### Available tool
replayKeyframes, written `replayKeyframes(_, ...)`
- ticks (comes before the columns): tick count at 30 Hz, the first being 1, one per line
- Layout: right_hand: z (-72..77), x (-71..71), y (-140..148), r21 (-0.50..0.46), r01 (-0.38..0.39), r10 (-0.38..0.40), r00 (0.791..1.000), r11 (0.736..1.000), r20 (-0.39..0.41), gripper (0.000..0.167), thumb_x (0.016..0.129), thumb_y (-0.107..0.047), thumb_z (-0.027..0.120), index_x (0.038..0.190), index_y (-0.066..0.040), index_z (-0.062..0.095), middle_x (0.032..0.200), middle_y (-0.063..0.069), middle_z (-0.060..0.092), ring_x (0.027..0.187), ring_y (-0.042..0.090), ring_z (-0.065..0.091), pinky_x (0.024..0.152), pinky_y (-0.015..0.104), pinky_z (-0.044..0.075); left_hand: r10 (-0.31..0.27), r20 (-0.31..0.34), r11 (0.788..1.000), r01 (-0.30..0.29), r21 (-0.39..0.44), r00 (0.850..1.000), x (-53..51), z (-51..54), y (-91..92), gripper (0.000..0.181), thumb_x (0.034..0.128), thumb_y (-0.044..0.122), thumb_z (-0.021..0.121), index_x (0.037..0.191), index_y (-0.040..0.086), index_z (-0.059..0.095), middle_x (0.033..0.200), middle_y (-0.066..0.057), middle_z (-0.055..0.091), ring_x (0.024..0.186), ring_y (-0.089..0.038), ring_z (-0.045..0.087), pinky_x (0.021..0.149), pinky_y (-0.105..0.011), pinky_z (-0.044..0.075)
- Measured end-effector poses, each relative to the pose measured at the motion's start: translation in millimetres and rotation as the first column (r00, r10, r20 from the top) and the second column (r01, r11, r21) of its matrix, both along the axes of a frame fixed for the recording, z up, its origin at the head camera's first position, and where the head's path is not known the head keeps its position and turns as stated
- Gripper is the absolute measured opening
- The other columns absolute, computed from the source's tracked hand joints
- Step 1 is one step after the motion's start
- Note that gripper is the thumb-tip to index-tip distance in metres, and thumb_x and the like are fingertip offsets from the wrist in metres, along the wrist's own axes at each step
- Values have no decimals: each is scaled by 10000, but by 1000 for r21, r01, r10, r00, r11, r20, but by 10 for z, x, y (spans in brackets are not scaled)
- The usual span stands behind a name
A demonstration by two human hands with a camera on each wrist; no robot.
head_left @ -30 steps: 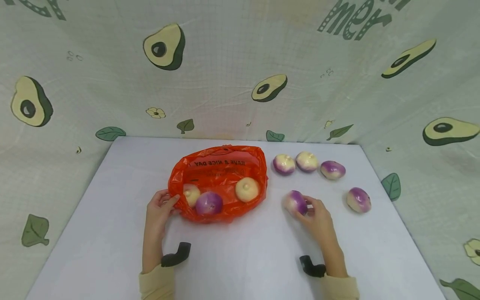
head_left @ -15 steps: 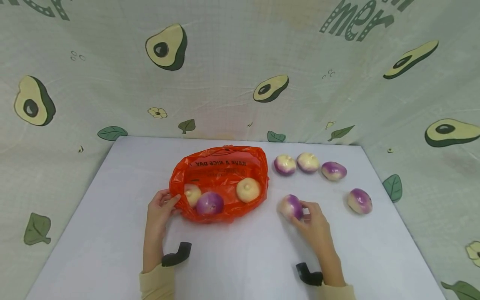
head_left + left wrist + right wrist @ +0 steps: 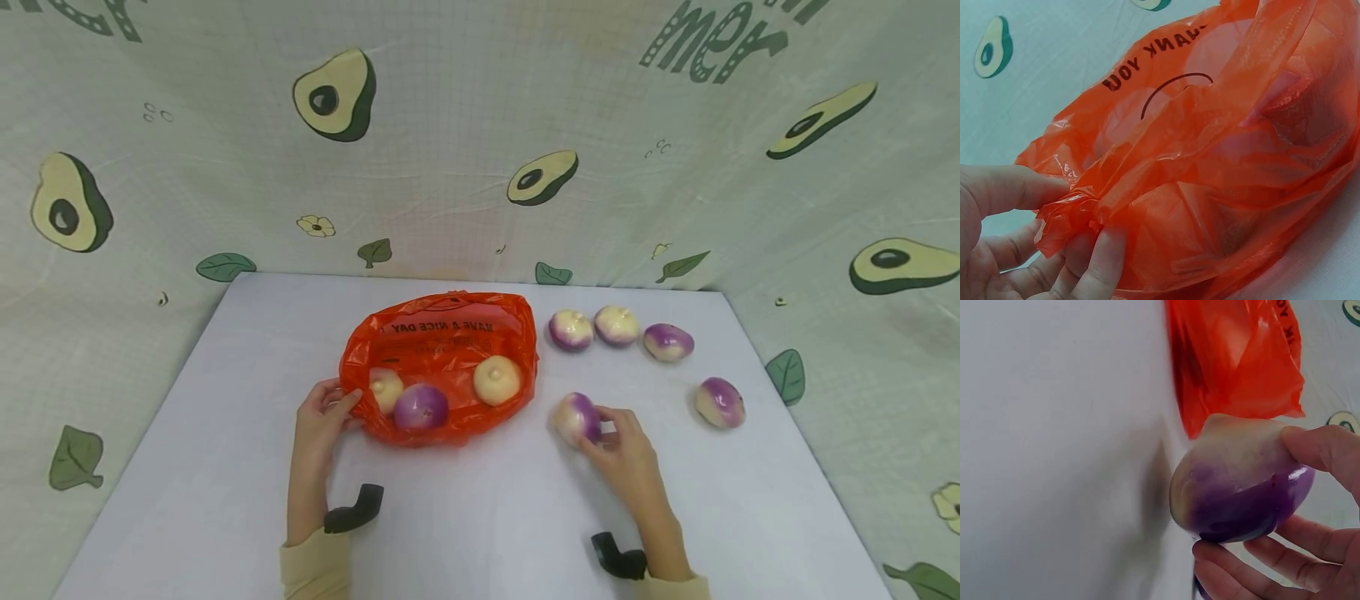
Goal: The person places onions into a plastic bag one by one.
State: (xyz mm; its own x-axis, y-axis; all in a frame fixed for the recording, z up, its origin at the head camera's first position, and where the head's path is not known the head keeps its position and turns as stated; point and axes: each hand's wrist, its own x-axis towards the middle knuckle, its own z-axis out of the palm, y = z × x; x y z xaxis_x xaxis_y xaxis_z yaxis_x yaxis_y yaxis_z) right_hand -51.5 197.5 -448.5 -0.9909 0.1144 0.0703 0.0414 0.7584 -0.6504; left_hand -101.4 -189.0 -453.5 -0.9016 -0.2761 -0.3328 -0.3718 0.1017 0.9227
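Note:
A red plastic bag [image 3: 442, 329] lies open on the table, with two pale turnips and a purple turnip [image 3: 422, 407] inside. At its left rim my left hand [image 3: 324, 421] pinches the gathered plastic between thumb and fingers, as the left wrist view shows up close on the bag [image 3: 1197, 194]. My right hand [image 3: 624, 450] grips a white-and-purple turnip [image 3: 577, 419] to the right of the bag. In the right wrist view this turnip [image 3: 1241, 481] is held between thumb and fingertips, apart from the table, its shadow beside it.
Toward the back right of the white table [image 3: 480, 517] sit three turnips in a row, one of them purple-sided [image 3: 668, 342]. Another turnip [image 3: 721, 403] lies nearer the right edge. A cloth with avocado prints [image 3: 450, 125] hangs behind the table.
My right hand has moved left and slightly toward me with the turnip, coming closer to the bag. My left hand keeps its hold on the rim.

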Motion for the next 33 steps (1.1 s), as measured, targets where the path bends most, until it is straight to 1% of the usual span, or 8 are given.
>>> replayKeyframes(6, 93, 28, -61, -57, -22, 21, 1000, 998, -12, 498, 785, -223, 746, 1214, -66, 546, 1146, 118, 561, 865, 254, 659, 768, 382, 553, -2, -5, 1000, 2, -1, 1000, 2, 2, -4, 449, 917, 287, 576, 1285, 64, 448, 1076, -85, 510, 738, -35, 570, 705, -209, 547)
replayKeyframes(10, 207, 30, -129, -104, -63, 59, 998, 993, -37, 503, 784, -262, 746, 1219, -100, 551, 1132, 79, 568, 850, 214, 661, 763, 343, 559, 0, -3, 1000, 0, 1, 1000, 1, -1, -3, 452, 915, 295, 576, 1284, 69, 447, 1084, -86, 509, 736, -40, 570, 709, -210, 546)
replayKeyframes(12, 270, 23, -181, -113, -82, 77, 996, 990, -51, 504, 783, -275, 747, 1220, -115, 553, 1126, 59, 570, 842, 189, 659, 761, 332, 560, 1, 0, 1000, -1, 2, 1000, -2, -3, -3, 449, 916, 294, 575, 1284, 71, 448, 1087, -87, 508, 740, -40, 570, 713, -212, 547)
replayKeyframes(17, 414, -35, -364, -141, -129, 122, 991, 982, -54, 516, 785, -322, 739, 1228, -142, 545, 1117, 25, 563, 839, 150, 649, 763, 347, 563, -3, -3, 1000, 3, 3, 1000, -6, -1, -6, 455, 916, 299, 574, 1289, 71, 446, 1093, -90, 504, 752, -36, 568, 718, -209, 546)
replayKeyframes(21, 502, -113, -531, -148, -176, 169, 984, 973, -54, 522, 788, -370, 726, 1233, -179, 534, 1105, -7, 551, 847, 116, 634, 764, 291, 561, 4, -7, 1000, -4, 4, 1000, -9, -6, -4, 438, 916, 288, 577, 1277, 71, 454, 1078, -84, 508, 751, -41, 572, 712, -211, 547)
replayKeyframes(24, 540, -173, -648, -151, -201, 197, 979, 968, -44, 529, 788, -390, 720, 1238, -191, 525, 1113, -21, 543, 867, 122, 628, 773, 278, 557, 8, -1, 1000, -8, 3, 1000, -9, -8, -3, 433, 915, 285, 579, 1274, 77, 458, 1077, -78, 509, 758, -45, 573, 718, -216, 549)
replayKeyframes(31, 540, -299, -898, -141, -245, 245, 969, 959, -16, 571, 779, -378, 731, 1281, -200, 523, 1092, -14, 535, 931, 147, 580, 819, 358, 548, 1, -8, 1000, -1, 2, 1000, -1, 2, -7, 436, 918, 286, 573, 1277, 68, 456, 1076, -89, 507, 749, -38, 573, 714, -211, 548)
replayKeyframes(33, 532, -327, -958, -127, -256, 257, 966, 958, -6, 580, 776, -369, 735, 1291, -215, 517, 1106, -13, 535, 946, 148, 565, 818, 356, 548, 1, -8, 1000, -1, 4, 1000, 2, 0, -8, 438, 918, 287, 574, 1278, 69, 456, 1071, -87, 508, 745, -36, 573, 715, -212, 548)
